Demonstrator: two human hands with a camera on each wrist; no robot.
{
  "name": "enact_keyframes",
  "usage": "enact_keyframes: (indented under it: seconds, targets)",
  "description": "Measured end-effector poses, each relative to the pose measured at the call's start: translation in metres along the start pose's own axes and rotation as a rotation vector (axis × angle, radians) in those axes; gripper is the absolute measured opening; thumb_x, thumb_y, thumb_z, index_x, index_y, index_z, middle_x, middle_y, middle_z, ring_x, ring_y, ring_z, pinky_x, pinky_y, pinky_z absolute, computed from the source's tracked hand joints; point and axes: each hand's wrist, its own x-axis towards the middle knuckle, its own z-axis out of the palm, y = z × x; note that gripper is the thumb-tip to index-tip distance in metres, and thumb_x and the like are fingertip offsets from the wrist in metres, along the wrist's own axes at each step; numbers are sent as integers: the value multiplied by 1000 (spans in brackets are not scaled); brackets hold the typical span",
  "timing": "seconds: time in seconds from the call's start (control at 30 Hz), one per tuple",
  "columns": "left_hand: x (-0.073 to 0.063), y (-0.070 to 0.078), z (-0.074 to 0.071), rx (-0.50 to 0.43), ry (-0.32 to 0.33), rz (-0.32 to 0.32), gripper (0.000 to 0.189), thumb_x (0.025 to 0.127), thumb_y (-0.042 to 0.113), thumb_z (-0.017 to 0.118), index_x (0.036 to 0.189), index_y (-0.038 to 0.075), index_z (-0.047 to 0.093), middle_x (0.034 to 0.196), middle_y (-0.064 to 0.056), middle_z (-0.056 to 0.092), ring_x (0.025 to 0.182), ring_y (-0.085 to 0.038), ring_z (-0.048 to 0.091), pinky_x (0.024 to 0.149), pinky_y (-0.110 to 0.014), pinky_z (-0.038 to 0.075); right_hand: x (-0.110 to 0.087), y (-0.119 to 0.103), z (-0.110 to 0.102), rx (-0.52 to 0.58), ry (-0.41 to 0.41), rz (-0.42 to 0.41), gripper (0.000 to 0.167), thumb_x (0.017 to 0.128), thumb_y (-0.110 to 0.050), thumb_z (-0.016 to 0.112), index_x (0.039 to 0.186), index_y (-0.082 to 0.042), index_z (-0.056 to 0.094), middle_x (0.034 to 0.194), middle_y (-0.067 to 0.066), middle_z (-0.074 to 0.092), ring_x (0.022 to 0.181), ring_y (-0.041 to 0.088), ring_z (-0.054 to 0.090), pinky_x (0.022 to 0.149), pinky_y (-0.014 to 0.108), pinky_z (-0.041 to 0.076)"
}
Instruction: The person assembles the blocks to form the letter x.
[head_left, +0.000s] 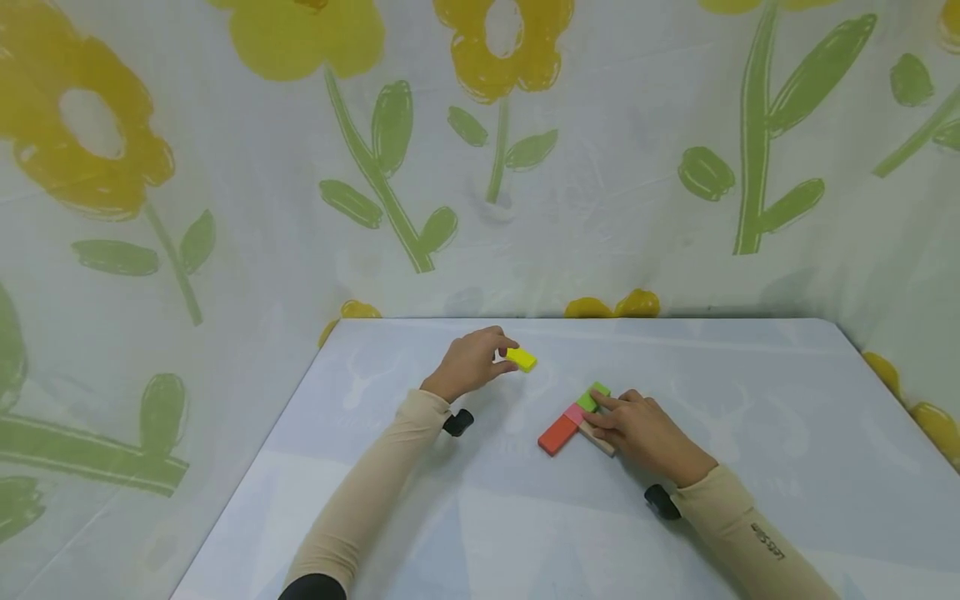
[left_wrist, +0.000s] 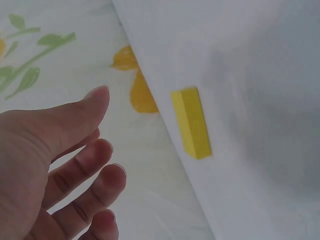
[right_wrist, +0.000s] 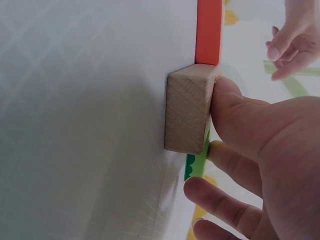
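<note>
My left hand (head_left: 468, 360) hovers at the far left of the table beside a yellow block (head_left: 522, 359). In the left wrist view its thumb and fingers are apart, with a gap before the yellow block (left_wrist: 192, 122). Further right, a red block (head_left: 557, 435), a pink block (head_left: 575, 414) and a green block (head_left: 594, 397) lie in a slanting row. A plain wooden block (head_left: 597, 440) adjoins the row at an angle. The fingers of my right hand (head_left: 652, 433) touch the blocks; in its wrist view the thumb lies beside the wooden block (right_wrist: 189, 110).
The pale table (head_left: 465, 533) ends at a straight back edge with rounded corners. A white cloth (head_left: 600, 192) printed with yellow flowers and green leaves hangs behind and at the sides. Dark bands circle both sleeve cuffs.
</note>
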Motion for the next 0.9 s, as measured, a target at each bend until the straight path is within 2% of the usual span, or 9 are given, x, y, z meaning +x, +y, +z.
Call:
enact_keyframes:
  seconds: [0.1,0.33,0.43,0.67,0.9]
  targets:
    - [4,-5,-1,11,-3,-10,42,92,28,80,130,12,73,107,-7,71,88,-17,61,69,-28,51,0,0,0,2,0,-7,32,91,-22,78,123,-17,77,141,17,66,101,31,63,80,45,51]
    - [16,-14,-3,65,1,-1,44,90,29,82,130,14,73,109,-4,71,94,-18,66,73,-33,55,0,0,1,1,8,-7,32,91,-21,79,123,-17,77,141,17,66,101,32,63,79,45,51]
    - [21,-17,-3,61,-17,-14,44,90,28,82,131,14,72,112,-4,71,98,-20,66,78,-36,57,0,0,0,-2,17,-15,32,91,-21,79,122,-17,78,140,17,66,101,32,63,78,44,51]
    - [29,-26,5,51,-59,-46,44,91,29,81,132,16,72,116,-6,70,103,-19,67,83,-40,57,-2,1,-1,17,32,-31,32,90,-21,79,122,-16,78,140,18,66,100,32,64,77,43,50]
    - [36,-29,15,101,-101,-69,45,91,32,81,133,19,72,116,-4,69,105,-17,66,83,-38,55,-2,4,-1,26,34,-45,33,91,-21,78,123,-15,77,140,20,65,99,33,65,77,45,52]
